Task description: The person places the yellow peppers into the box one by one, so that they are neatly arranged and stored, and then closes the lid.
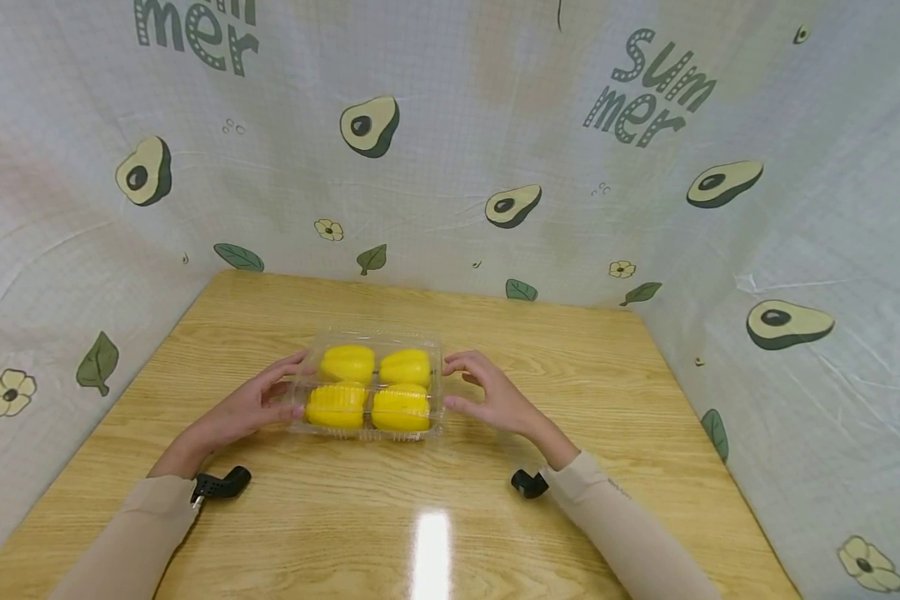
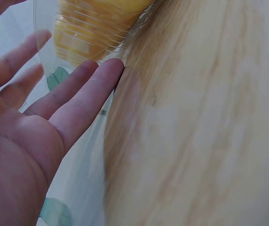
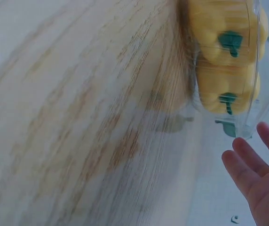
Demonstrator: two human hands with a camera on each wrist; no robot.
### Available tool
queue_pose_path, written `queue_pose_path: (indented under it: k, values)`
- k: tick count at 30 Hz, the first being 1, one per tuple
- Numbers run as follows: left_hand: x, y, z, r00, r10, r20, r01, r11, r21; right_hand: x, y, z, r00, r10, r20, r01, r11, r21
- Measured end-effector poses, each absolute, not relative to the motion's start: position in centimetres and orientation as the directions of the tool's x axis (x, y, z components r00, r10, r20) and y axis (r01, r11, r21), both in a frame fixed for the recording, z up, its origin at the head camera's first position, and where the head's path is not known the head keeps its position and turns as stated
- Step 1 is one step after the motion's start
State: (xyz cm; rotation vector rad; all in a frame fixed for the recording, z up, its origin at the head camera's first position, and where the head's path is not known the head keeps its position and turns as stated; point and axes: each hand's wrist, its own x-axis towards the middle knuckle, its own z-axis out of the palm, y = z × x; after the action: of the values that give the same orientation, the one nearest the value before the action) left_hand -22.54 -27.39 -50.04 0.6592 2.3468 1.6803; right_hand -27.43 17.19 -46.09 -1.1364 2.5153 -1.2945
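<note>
A clear plastic box (image 1: 375,337) sits on the wooden table, holding several yellow bell peppers (image 1: 403,408) in two rows. Green stems (image 3: 230,43) show on two of them in the right wrist view. My left hand (image 1: 246,406) is at the box's left side, fingers spread and slightly bent, with the thumb and fingertips right at the wall. On the opposite side my right hand (image 1: 501,398) has its thumb and fingers loosely apart, fingertips close to the right wall. In the left wrist view, fingertips (image 2: 112,68) lie near the ribbed lower side of the box.
The wooden table (image 1: 585,375) carries a bright light reflection near its front. A pale cloth (image 1: 435,167) printed with avocados, leaves and flowers hangs behind it and along both sides. A black wrist mount (image 1: 225,483) sits at the left cuff, another (image 1: 528,483) at the right.
</note>
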Motion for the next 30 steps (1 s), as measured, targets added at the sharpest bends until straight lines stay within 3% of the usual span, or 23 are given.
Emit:
queue_pose_path:
  k: [11,22,30]
  values:
    - [-22.5,-27.3,-50.0,-0.896,0.44,0.066,0.18,0.223,0.958,-26.9,17.1,-46.1,-0.742,-0.635,0.215,-0.556,0.403,-0.727]
    - [-22.4,-27.4,-50.1,-0.892,0.443,0.092,0.213,0.232,0.949,-26.2,16.9,-45.9,-0.766,-0.616,0.184,-0.507,0.403,-0.762]
    - [-22.5,-27.5,-49.9,-0.877,0.473,0.087,0.182,0.159,0.97,-25.8,16.7,-46.0,-0.779,-0.602,0.176,-0.464,0.365,-0.807]
